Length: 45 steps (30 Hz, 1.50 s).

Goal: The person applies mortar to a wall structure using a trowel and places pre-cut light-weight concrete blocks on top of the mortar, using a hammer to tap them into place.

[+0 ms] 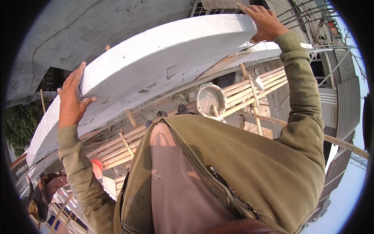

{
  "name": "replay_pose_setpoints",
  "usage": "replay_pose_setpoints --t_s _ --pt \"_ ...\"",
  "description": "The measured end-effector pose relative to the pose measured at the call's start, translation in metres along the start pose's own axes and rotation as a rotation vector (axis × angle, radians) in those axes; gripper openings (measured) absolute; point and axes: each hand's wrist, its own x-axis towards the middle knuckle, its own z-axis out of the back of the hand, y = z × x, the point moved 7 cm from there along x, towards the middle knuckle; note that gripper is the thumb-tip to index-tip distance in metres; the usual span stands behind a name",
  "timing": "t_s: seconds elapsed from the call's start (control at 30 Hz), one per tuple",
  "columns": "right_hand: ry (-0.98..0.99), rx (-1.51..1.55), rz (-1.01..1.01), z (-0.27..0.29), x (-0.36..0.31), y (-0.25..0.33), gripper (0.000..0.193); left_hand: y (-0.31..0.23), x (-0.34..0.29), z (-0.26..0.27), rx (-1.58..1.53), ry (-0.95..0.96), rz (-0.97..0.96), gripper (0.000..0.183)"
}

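A long white lightweight concrete block (167,39) lies across the view in front of me, on or just above a white block wall (43,130); I cannot tell whether it rests there. My left hand (73,93) grips its left end, the thumb pressed on the near face and the fingers along the end. At the far right end, my right hand (267,22) is wrapped over the block's corner, fingers bent around the edge. The near face is shaded and chipped in spots. Green-brown sleeves cover both forearms.
Below me, a round bucket (224,102) of grey mix with a handle sticking out stands by bamboo poles (272,79). An orange-red bucket (97,168) is lower left, beyond which another person (48,187) shows partly. Steel bars (311,17) jut at upper right; a grey wall (78,31) rises behind.
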Motion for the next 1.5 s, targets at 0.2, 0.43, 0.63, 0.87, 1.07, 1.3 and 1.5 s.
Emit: replay_pose_setpoints --t_s 0.2,0.43,0.63,0.87,1.07,1.3,1.5 --pt "-0.045 0.089 0.008 -0.033 0.001 -0.017 0.091 0.0 0.001 0.006 -0.037 0.029 -0.056 0.107" --pt "-0.023 0.127 0.006 -0.032 0.007 -0.012 0.088 0.001 0.002 0.009 -0.002 0.025 -0.073 0.102" --pt "-0.167 0.059 0.011 -0.04 -0.003 -0.014 0.094 -0.006 0.003 0.011 0.027 0.046 -0.105 0.104" --pt "-1.145 0.561 -0.511 -0.051 -0.163 -0.042 0.042 -0.073 -0.061 0.049 0.049 -0.342 -0.38 0.066" --pt "-0.761 0.96 -1.815 -0.385 -0.327 0.123 0.037 -0.013 -0.125 -0.149 -0.542 0.429 0.25 0.029" --pt "0.539 1.362 -2.361 -0.637 -0.398 0.496 0.025 0.062 -0.2 -0.355 -0.137 1.296 0.174 0.043" --pt "0.626 1.642 -1.924 -0.725 -0.301 0.561 0.063 0.126 -0.244 -0.423 -0.017 1.513 0.177 0.055"
